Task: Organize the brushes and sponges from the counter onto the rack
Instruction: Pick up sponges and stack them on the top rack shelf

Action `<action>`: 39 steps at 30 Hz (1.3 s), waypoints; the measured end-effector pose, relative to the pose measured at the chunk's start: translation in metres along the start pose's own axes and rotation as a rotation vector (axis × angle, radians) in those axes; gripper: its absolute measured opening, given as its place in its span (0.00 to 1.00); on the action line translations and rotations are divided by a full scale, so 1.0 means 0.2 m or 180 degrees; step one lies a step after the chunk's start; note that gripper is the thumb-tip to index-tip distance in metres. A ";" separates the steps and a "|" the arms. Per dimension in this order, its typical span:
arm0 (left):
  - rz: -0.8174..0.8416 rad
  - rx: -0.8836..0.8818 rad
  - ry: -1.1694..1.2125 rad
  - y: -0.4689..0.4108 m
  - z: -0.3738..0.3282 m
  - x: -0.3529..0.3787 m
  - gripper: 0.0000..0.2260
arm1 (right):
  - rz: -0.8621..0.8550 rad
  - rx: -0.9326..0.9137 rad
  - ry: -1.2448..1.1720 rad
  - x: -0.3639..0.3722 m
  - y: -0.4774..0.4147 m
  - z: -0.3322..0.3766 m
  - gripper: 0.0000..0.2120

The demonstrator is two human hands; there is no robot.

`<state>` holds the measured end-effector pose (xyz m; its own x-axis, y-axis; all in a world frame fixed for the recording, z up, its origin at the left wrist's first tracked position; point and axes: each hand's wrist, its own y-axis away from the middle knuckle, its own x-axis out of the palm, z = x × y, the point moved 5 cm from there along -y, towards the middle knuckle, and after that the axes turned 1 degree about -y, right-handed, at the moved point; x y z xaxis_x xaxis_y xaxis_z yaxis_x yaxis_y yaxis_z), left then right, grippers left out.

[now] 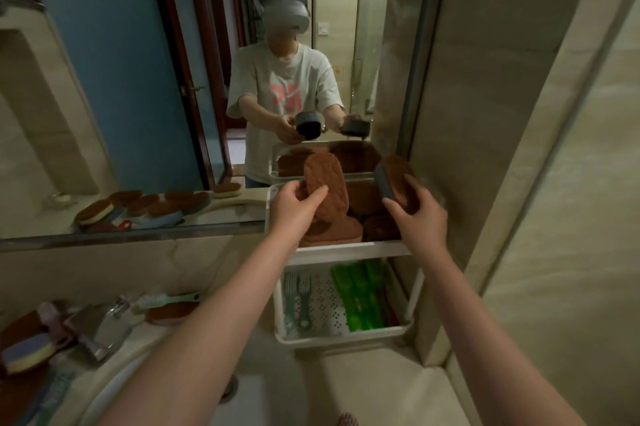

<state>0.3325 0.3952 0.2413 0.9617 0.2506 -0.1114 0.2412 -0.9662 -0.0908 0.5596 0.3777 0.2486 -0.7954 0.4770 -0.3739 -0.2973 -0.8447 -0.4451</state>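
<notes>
A white two-tier rack (349,249) stands in the counter's right corner against the mirror. Its top tray holds several brown oval sponges (341,230). My left hand (294,206) grips one brown sponge (325,176) upright over the top tray. My right hand (420,211) holds a second brown sponge with a grey-blue backing (394,183), tilted above the tray's right side. The lower tray holds green brushes (362,294) and grey-green brushes (298,297). On the counter at the left lie a brown sponge (173,313), a mint-handled brush (169,299) and a purple-and-yellow sponge (26,354).
A chrome tap (104,325) stands on the counter at the left, above the white basin (263,391). A big mirror (138,79) covers the back wall and reflects me and more sponges. A tiled wall (519,183) closes off the right side.
</notes>
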 end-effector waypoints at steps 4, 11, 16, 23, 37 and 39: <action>-0.0044 -0.0099 -0.0020 -0.07 0.02 0.04 0.21 | 0.0300 0.0011 0.0540 0.02 -0.19 -0.05 0.28; 0.0105 -0.0238 -0.0065 -0.15 0.05 0.09 0.25 | 0.0826 0.0119 0.1323 0.15 -0.31 -0.12 0.28; 0.0232 -0.0414 -0.0009 -0.21 0.07 0.15 0.22 | 0.1032 0.0258 0.1450 0.16 -0.28 -0.13 0.29; 0.0436 -0.0659 0.0032 -0.28 0.00 0.30 0.20 | -0.0126 -0.0191 0.0618 0.03 -0.09 -0.06 0.11; 0.0379 -0.0239 -0.1841 -0.34 -0.04 0.43 0.22 | 0.0056 -0.0018 0.0368 0.06 -0.12 -0.12 0.05; 0.0358 -0.0104 -0.2237 -0.33 -0.05 0.42 0.22 | 0.0059 -0.0052 0.0425 0.06 -0.12 -0.12 0.05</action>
<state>0.3978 0.4802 0.2476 0.6719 0.1182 -0.7312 0.1598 -0.9871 -0.0127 0.5695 0.4093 0.2344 -0.7231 0.4903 -0.4866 -0.2736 -0.8501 -0.4500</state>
